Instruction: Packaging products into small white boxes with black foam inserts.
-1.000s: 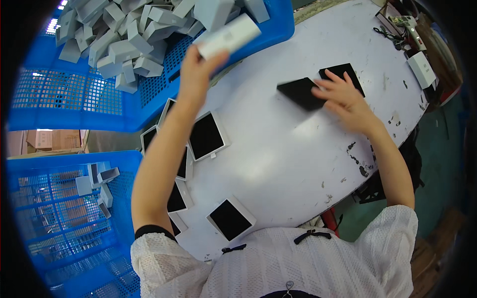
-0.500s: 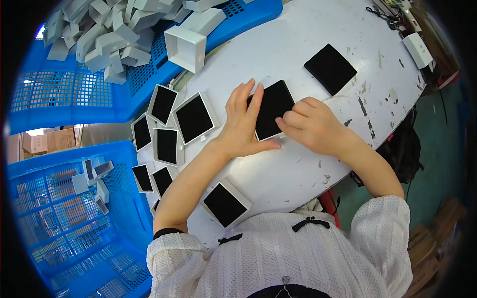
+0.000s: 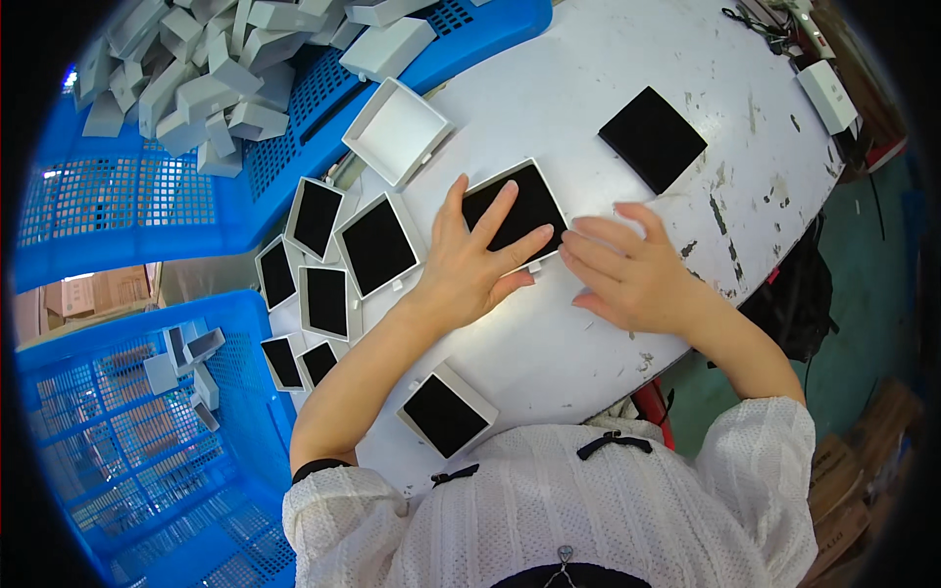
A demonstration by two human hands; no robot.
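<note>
A white drawer-style box tray with a black pad (image 3: 527,211) inside lies in the middle of the table, its pale rim showing around the pad. My left hand (image 3: 461,269) rests across it with fingers spread over the pad and the thumb by its near edge. At the tray's right side, my right hand (image 3: 637,269) is slightly blurred, fingers apart and holding nothing. Beyond the left hand stands a white box tray without a pad (image 3: 397,134). A stack of square black pads (image 3: 653,140) lies farther right.
Several padded white trays (image 3: 377,245) are grouped left of my hands; another padded tray (image 3: 446,412) sits near my body. A blue crate heaped with white trays (image 3: 206,88) is at the far left, a second blue crate (image 3: 270,382) below it. A white power strip (image 3: 826,96) lies at the right edge.
The black pad now sits down inside the tray's rim. My right hand has opened from a pinch, and my left fingers have spread over the pad. The unpadded tray has turned and shifted onto the table.
</note>
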